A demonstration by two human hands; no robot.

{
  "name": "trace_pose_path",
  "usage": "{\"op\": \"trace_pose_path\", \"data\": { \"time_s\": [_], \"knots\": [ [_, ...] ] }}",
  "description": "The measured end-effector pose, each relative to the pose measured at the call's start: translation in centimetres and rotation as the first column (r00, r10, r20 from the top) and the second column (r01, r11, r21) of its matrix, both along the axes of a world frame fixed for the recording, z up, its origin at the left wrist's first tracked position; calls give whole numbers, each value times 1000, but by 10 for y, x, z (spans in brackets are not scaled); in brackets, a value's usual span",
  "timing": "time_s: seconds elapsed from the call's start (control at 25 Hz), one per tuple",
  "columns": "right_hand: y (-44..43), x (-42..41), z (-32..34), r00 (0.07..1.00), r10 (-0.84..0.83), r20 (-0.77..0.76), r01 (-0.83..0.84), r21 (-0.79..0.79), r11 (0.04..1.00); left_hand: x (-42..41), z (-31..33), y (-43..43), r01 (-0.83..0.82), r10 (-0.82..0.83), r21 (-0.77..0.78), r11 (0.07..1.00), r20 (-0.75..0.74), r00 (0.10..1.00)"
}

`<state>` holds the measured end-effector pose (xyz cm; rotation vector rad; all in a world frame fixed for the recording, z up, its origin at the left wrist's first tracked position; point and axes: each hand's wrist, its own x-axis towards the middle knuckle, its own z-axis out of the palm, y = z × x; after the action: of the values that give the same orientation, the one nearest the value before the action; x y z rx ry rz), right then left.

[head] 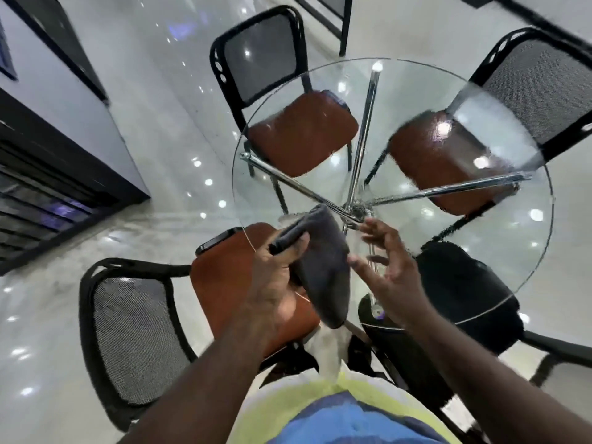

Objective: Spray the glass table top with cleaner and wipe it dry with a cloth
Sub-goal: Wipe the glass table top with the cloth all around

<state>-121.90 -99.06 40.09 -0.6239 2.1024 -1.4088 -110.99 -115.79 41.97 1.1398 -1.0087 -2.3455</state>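
Glossy white floor (pixel 160 155) all around, dotted with light reflections, dark-framed wall (pixel 48 75) off to the left. Round glass worktop (pixel 499 238) in the middle, see-through right down to the chrome legs (pixel 365 133). Three of those counted, meeting at a hub near the centre. Hazy, smeary-looking patch on the glass toward the far right rim, rest of it pretty clear.

One cloth (pixel 323 270): dark grey, soft-looking, folded into a thick pad, long end hanging down. Held up over the near edge of the worktop, not lying flat on it. Left hand (pixel 275 277) with its grip clamped on the cloth, thumb across the top fold, fingers tucked underneath. Right hand (pixel 390 270) just beside it, grip apart, fingers spread and holding nothing. Can't tell whether the thumb actually touches the fabric.

Chairs (pixel 288 133): three with black mesh backs and brown seats, two on the far side and one near left. Plus a fourth, black seat (pixel 464 283) tucked under the glass at the right, rest of that one hard to make out.

Something pale and upright behind the right hand, too blurred to name. Both forearms in shot, blur on the right fingertips. Bit of a striped shirt (pixel 336 411) at the bottom edge.
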Motion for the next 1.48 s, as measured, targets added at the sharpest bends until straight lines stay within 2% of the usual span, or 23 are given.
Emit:
{"op": "trace_pose_path", "data": {
  "time_s": [0.04, 0.08, 0.16, 0.2, 0.28, 0.36, 0.48, 0.56, 0.6, 0.64, 0.68, 0.72, 0.76, 0.8, 0.84, 0.92, 1.0, 1.12, 1.2, 1.28, 1.36, 1.48],
  "knots": [
    [-5, -3, -1, 997, 54, 48, -58, 100, 993, 1, -8, -6, 13, -11, 135, 991, -17, 1000],
    [-10, -3, -4, 979, 113, 169, -142, 171, 975, 2, -18, -12, 23, -16, 232, 972, -33, 999],
    [-13, 3, -19, 921, 136, 364, -223, 208, 952, 3, -38, -19, 17, -3, 317, 948, -43, 999],
    [-15, 8, -28, 926, 112, 362, -209, 243, 947, 5, -50, -21, 5, 0, 313, 950, -18, 1000],
    [-13, 13, -47, 970, 95, 225, -183, 413, 892, 12, -81, -22, 31, -57, 202, 979, 124, 991],
    [-5, 7, -62, 971, 208, 116, -235, 616, 752, 23, -112, -16, 145, -140, 9, 989, 343, 929],
    [-5, -7, -81, 928, 368, 61, -283, 759, 586, 22, -135, -9, 347, -164, -229, 910, 570, 805],
    [-16, -15, -98, 850, 511, -126, -189, 834, 519, 11, -134, -10, 424, -108, -337, 840, 663, 741],
    [-21, -17, -107, 775, 566, -281, -107, 825, 555, 6, -132, -12, 430, -46, -396, 811, 689, 723],
    [-29, -17, -114, 697, 586, -413, -83, 765, 639, 5, -133, -14, 414, 39, -465, 782, 701, 712],
    [-36, -17, -120, 610, 616, -498, -143, 695, 704, 5, -136, -16, 391, 121, -515, 763, 708, 696],
    [-41, -14, -129, 499, 671, -549, -245, 654, 716, 7, -138, -17, 360, 189, -539, 761, 715, 673],
    [-45, -9, -139, 384, 724, -573, -330, 647, 687, 10, -142, -19, 317, 217, -523, 791, 725, 654],
    [-48, -3, -150, 306, 755, -579, -379, 654, 655, 13, -146, -21, 255, 207, -471, 845, 727, 655],
    [-51, 2, -161, 289, 769, -570, -397, 660, 638, 17, -151, -23, 169, 180, -393, 904, 708, 683],
    [-54, 5, -175, 328, 779, -534, -394, 673, 626, 23, -161, -24, -14, 152, -231, 973, 594, 790],
    [-46, 1, -179, 332, 803, -495, -397, 699, 595, 24, -168, -22, -156, 191, -112, 981, 481, 856],
    [-10, 2, -178, 280, 836, -472, -420, 722, 549, 25, -167, -22, -260, 261, -61, 964, 429, 865],
    [0, 3, -177, 234, 862, -450, -425, 750, 507, 27, -165, -27, -263, 250, -28, 964, 421, 872],
    [-26, 3, -176, 196, 872, -448, -425, 763, 487, 33, -164, -33, -242, 208, 44, 969, 384, 900],
    [-80, 2, -177, 173, 857, -486, -425, 748, 510, 42, -170, -41, -266, 210, 124, 956, 341, 916],
    [-174, -18, -182, 213, 828, -518, -467, 690, 552, 44, -177, -51, -301, 233, 168, 939, 336, 913]
  ]
}}
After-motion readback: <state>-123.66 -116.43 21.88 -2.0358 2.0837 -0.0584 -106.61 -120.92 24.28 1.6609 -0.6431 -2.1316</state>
